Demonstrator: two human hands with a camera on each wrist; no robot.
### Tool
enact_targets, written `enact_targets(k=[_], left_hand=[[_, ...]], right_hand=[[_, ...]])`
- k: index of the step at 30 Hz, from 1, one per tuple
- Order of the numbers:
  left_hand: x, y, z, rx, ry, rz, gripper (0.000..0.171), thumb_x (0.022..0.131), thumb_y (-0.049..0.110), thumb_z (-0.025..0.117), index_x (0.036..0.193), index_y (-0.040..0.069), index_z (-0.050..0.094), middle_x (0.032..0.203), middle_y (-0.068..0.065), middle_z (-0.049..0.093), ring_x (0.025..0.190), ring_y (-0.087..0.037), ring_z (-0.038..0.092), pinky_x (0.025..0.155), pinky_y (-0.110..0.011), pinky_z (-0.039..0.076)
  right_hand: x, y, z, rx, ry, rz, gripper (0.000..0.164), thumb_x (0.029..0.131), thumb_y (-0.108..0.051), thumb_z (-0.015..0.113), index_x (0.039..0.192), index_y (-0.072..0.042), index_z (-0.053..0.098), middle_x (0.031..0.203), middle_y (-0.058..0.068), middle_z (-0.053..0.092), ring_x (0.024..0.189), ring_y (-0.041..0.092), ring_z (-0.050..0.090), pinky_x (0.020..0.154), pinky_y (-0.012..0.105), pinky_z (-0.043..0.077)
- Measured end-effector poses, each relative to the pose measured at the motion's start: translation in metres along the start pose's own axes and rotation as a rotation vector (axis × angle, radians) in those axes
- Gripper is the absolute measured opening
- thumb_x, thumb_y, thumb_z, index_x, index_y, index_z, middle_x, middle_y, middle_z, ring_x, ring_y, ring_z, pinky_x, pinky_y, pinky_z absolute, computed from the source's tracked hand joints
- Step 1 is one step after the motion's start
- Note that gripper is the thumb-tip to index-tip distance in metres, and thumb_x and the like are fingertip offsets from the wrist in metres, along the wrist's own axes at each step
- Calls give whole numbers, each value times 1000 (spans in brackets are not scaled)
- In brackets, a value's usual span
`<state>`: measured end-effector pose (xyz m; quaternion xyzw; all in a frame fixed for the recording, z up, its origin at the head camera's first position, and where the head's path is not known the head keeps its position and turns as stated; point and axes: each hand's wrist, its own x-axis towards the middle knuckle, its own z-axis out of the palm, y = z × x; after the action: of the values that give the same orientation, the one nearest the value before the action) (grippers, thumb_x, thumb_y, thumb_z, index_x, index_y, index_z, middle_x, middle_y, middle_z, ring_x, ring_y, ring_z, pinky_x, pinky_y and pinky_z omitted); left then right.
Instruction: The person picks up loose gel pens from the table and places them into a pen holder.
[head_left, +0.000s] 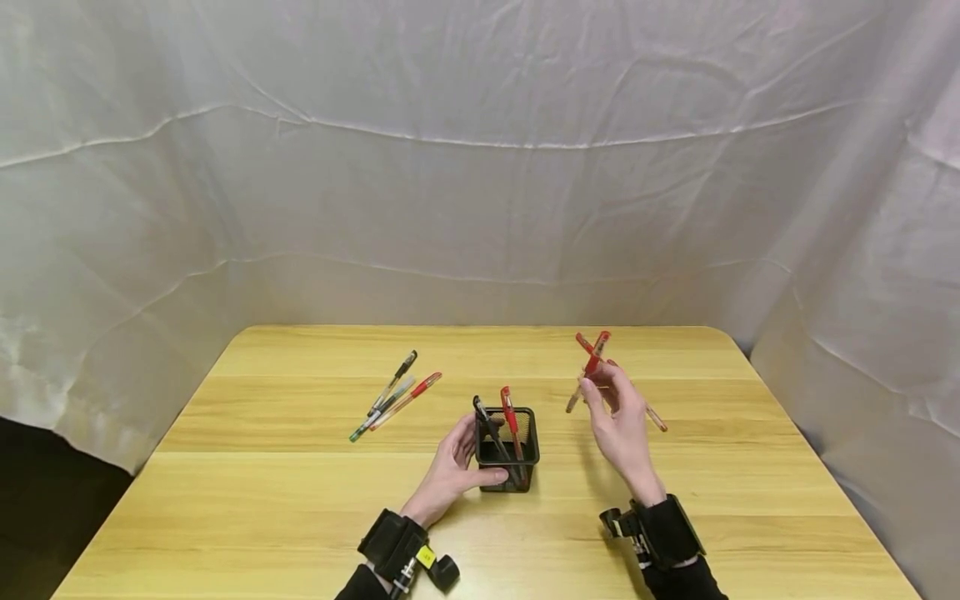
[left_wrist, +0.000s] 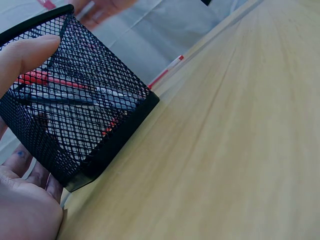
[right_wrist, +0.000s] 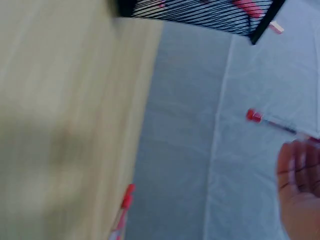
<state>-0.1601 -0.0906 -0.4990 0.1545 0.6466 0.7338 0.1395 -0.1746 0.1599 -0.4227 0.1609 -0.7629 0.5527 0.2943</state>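
My left hand (head_left: 447, 475) grips a black mesh pen holder (head_left: 507, 457), thumb across its near side and fingers round the left. Inside the holder lean a black-capped gel pen (head_left: 489, 425) and a red-capped gel pen (head_left: 512, 421). Right of the holder, my right hand (head_left: 624, 425) pinches a red gel pen (head_left: 588, 371) above the table, cap end up. Behind that hand a red pen (head_left: 657, 418) lies on the table, partly hidden by the fingers. In the right wrist view, the pinched pen (right_wrist: 272, 121) extends from my fingers, and the holder's mesh (right_wrist: 200, 12) shows at the top.
On the left of the wooden table (head_left: 262, 492) lies a loose group: a black-capped pen (head_left: 393, 382), a green-tipped pen (head_left: 367, 427) and a red-capped pen (head_left: 411, 398). Pale cloth (head_left: 525, 200) hangs behind the table and along its sides.
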Motion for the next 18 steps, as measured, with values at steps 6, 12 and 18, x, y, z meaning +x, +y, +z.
enact_targets(k=[6, 12, 18], left_hand=[[-1, 1, 1, -2, -5, 1, 109, 78, 16, 87, 159, 0, 15, 168, -16, 21, 157, -32, 15, 131, -46, 9], [0, 2, 1, -2, -5, -2, 110, 78, 15, 86, 160, 0, 13, 168, -17, 18, 158, -32, 13, 131, -47, 8], [0, 2, 0, -8, -13, 11, 108, 77, 14, 87, 159, 1, 17, 167, -16, 24, 157, -30, 15, 131, -45, 8]], right_hand=[[2, -21, 5, 104, 10, -155, 20, 90, 23, 55, 109, 20, 56, 99, 17, 62, 98, -4, 64, 92, 10, 55], [1, -26, 8, 95, 12, -227, 17, 91, 16, 59, 108, 14, 60, 99, 22, 65, 96, 2, 68, 93, 17, 58], [0, -20, 11, 134, 35, -351, 16, 94, 8, 61, 110, 12, 61, 105, 14, 68, 103, 6, 66, 96, 19, 57]])
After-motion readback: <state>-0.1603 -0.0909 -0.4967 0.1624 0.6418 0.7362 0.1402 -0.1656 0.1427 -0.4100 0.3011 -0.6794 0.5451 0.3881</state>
